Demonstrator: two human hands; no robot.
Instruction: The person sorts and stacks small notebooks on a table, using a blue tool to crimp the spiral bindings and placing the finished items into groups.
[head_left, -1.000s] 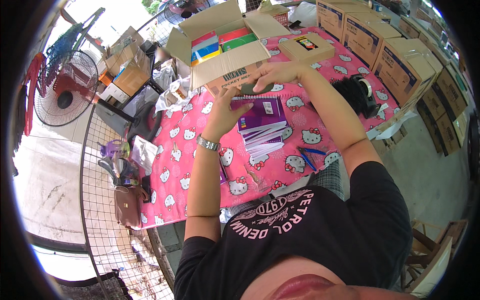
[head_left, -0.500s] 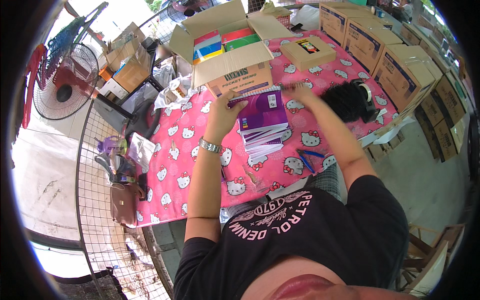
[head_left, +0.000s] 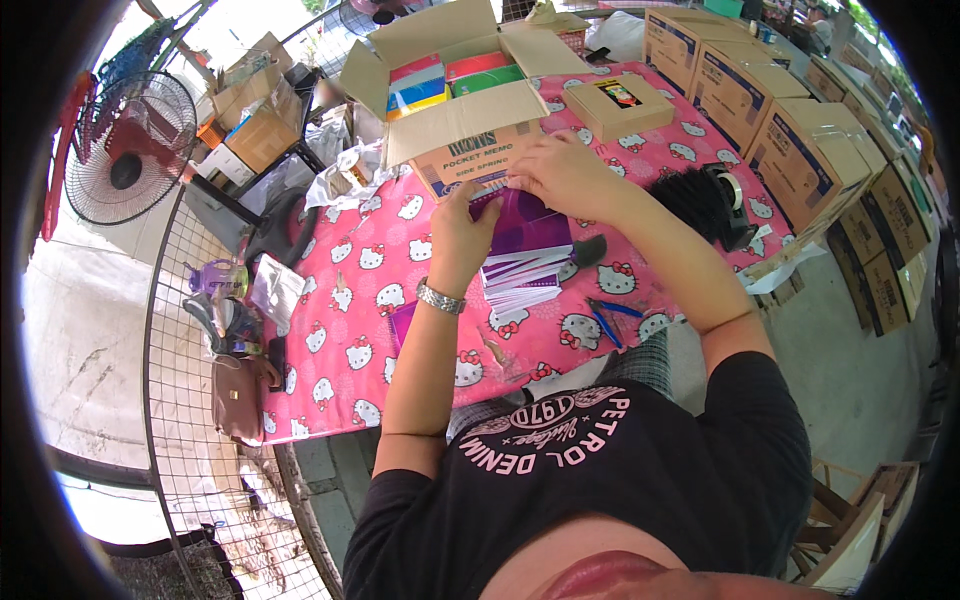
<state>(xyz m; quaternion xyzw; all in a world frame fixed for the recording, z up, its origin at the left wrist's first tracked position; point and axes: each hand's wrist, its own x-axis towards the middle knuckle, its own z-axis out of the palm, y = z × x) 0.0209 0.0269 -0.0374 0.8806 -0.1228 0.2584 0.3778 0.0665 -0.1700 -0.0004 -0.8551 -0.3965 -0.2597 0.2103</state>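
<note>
A purple pocket notebook lies on top of a stack of similar notebooks on the table. My left hand grips its upper left corner, with the thumb on the cover. At the notebook's top edge, the fingers of my right hand are drawn together; what they pinch is too small to make out. Just beyond both hands stands an open carton with red, blue, yellow and green notebooks inside. To the right of the stack are blue-handled pliers and a dark rounded thing.
A heap of black coils lies by a tape dispenser on the right. Behind it is a flat brown box. Closed cartons line the right edge. A purple notebook shows beside my left forearm; a fan stands left.
My right hand has come left from beside the stack, where a thin dark coil showed at its fingers, to the notebook's top edge. My left hand still grips the corner, slightly lower.
</note>
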